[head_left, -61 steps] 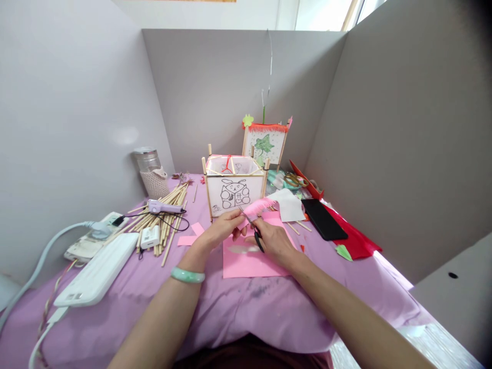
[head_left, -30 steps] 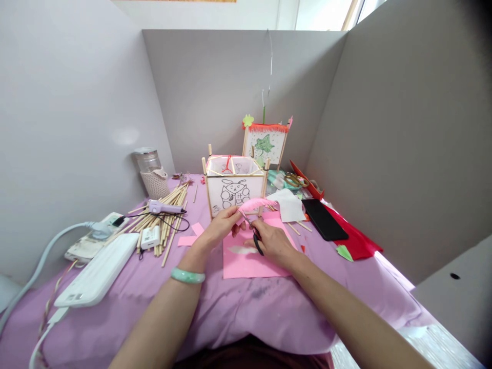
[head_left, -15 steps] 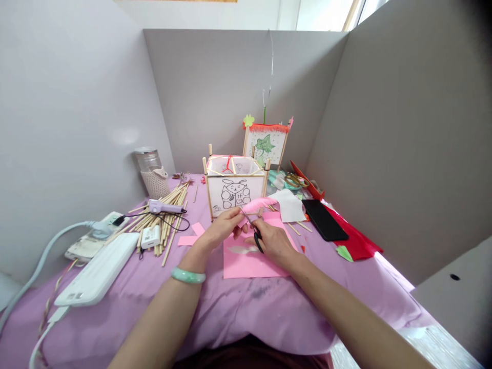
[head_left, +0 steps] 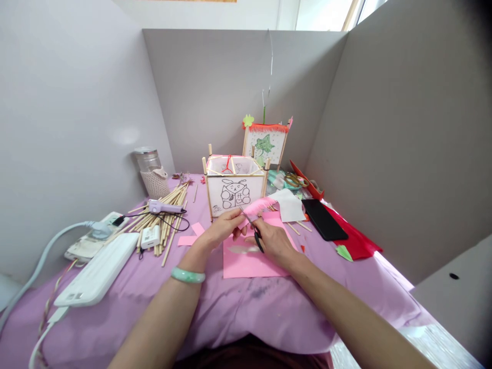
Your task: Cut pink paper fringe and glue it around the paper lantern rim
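My left hand (head_left: pixel 227 225) pinches a pink paper strip (head_left: pixel 259 204) whose edge is cut into a fringe. Black-handled scissors (head_left: pixel 258 239) are in my right hand (head_left: pixel 274 241), with their blades pointing up and left at the strip near my left fingertips. Beneath both hands lies a pink sheet of paper (head_left: pixel 246 267). Just behind them stands a lantern (head_left: pixel 236 195) framed in wooden sticks, with a rabbit-like drawing on its white front panel and a red cord on top. Part of the strip is hidden by my fingers.
Wooden sticks (head_left: pixel 169 225), a lilac glue gun (head_left: pixel 165 207), a white charger (head_left: pixel 150 237) and a power strip (head_left: pixel 98 269) lie left. A bottle (head_left: pixel 151 171) stands behind. To the right are white paper (head_left: pixel 291 206), a black phone (head_left: pixel 325 220) and red sheets (head_left: pixel 359 243). Another lantern (head_left: pixel 265 146) stands farther back.
Hardly anything differs. Both hands stay in place with the scissors at the strip, and the strip's fringed end has shifted very slightly.
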`<state>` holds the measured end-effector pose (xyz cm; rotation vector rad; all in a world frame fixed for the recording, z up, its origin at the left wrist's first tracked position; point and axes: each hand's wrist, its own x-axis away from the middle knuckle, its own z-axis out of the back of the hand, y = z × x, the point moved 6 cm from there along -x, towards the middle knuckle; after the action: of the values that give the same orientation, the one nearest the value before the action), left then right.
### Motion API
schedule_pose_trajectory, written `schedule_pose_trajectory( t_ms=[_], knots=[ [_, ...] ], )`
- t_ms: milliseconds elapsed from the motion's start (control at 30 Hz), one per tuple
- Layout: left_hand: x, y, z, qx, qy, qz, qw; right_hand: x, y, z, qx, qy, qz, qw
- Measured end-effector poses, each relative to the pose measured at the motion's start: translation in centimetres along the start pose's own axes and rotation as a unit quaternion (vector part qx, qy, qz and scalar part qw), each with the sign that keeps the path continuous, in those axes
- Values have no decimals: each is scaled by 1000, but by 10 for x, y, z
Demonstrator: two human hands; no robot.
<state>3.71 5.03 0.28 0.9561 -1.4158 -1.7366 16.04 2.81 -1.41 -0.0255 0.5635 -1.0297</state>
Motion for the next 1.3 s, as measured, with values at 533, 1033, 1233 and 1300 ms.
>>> schedule_pose_trajectory(
  t_ms=[533,1033,1233,1300],
  knots=[
    [0,4,6,16,47,-23,999,1,0,3,6,-11,14,1000],
    [-1,2,7,31,54,-22,998,1,-1,-2,16,-21,15,1000],
    [-1,2,7,43,52,-21,998,0,-1,-1,17,-17,-1,1000],
    [-2,1,7,51,51,-22,997,0,0,-1,20,-18,-12,1000]
  ],
)
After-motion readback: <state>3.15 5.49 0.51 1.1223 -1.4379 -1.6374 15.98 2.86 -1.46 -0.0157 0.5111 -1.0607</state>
